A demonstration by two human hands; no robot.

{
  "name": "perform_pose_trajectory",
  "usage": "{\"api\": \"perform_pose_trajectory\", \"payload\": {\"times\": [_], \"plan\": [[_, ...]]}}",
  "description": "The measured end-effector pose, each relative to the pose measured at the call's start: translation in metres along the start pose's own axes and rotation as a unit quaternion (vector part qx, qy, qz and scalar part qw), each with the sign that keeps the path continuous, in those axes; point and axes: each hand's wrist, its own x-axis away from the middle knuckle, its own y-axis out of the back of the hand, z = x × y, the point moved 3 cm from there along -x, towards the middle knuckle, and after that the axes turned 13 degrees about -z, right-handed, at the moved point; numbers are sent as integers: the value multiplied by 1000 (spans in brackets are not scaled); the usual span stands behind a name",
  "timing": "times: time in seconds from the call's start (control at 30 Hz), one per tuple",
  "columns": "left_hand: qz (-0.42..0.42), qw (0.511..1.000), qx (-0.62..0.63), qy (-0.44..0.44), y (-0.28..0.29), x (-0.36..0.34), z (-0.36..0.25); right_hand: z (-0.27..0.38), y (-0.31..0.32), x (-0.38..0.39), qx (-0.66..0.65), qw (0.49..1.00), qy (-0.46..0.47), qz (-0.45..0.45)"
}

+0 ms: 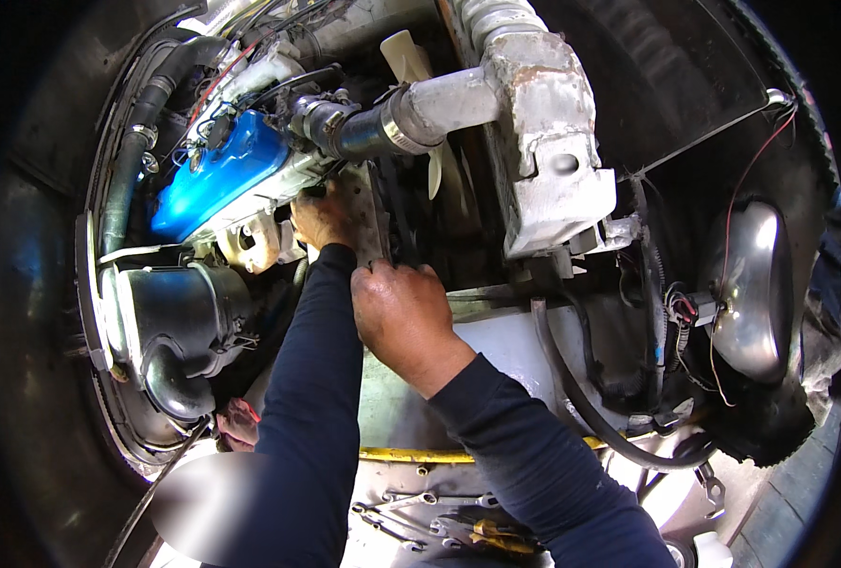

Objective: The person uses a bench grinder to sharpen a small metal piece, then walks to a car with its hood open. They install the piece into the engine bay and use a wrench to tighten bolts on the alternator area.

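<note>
Deep in an engine bay, my left hand (322, 218) reaches in beside the engine's blue cover (226, 175). Its fingers are mostly hidden among the parts, next to an upright grey metal plate with holes (362, 194). My right hand (406, 317) is closer to me, just below that plate. Its fingers are curled in, knuckles up, and whatever lies inside the grip is hidden. Both dark-blue sleeves come in from the lower edge, with the right forearm slanting inward.
A silver pipe (453, 102) joins a pale metal tank (555, 123) above. Pale fan blades (406, 57) stand behind. On the left sits a black canister (179, 301). A black hose (572, 393) curves at right, near a chrome bowl (753, 289). Several wrenches (425, 498) lie below the yellow edge (420, 455).
</note>
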Motion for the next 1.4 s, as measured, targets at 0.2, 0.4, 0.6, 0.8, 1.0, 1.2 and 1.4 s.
{"api": "perform_pose_trajectory", "payload": {"times": [0.2,0.4,0.6,0.8,1.0,1.2,1.4], "plan": [[22,998,-16,-62,-2,-3,-2,-1,-1,1,5,1000,-4,18],[-28,994,-25,-105,-1,-3,2,0,-2,0,-1,1000,6,-2],[-4,997,-41,-73,0,-6,0,-1,-4,2,0,1000,0,27],[9,999,3,-52,5,0,-4,-1,-3,1,4,1000,2,24],[28,994,69,-82,4,0,-6,1,-2,0,10,999,-4,31],[-11,994,-30,-105,4,3,-5,2,-1,1,7,1000,-5,29],[42,998,52,-13,3,2,-1,1,-1,1,-6,999,-5,34]]}}
